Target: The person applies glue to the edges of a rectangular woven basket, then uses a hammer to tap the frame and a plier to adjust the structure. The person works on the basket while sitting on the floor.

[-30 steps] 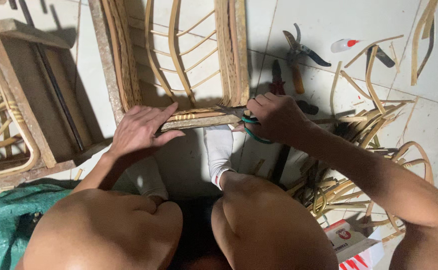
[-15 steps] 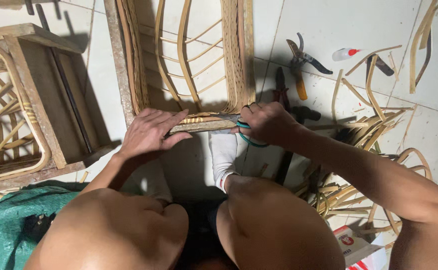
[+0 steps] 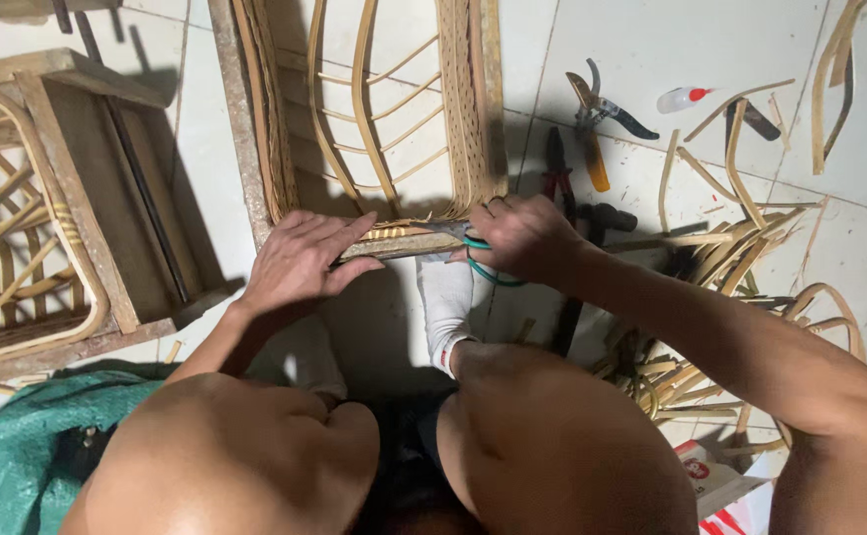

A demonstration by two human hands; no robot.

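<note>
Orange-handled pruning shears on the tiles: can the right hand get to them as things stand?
Probably yes, but not at once. The orange-handled pruning shears lie uncovered on the tiles beyond the right hand, bare tile around them. That hand is closed on green-handled scissors, so it isn't free.

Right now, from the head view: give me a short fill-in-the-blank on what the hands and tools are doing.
1. The left hand lies flat on the lower rail of the rattan frame, pressing it ____.
2. The right hand holds scissors with ____ handles.
3. The pruning shears lie on the ____, no hand touching them.
4. The pile of cane strips lies on the person's ____ side.

Missing words: down; green; floor; right
</note>
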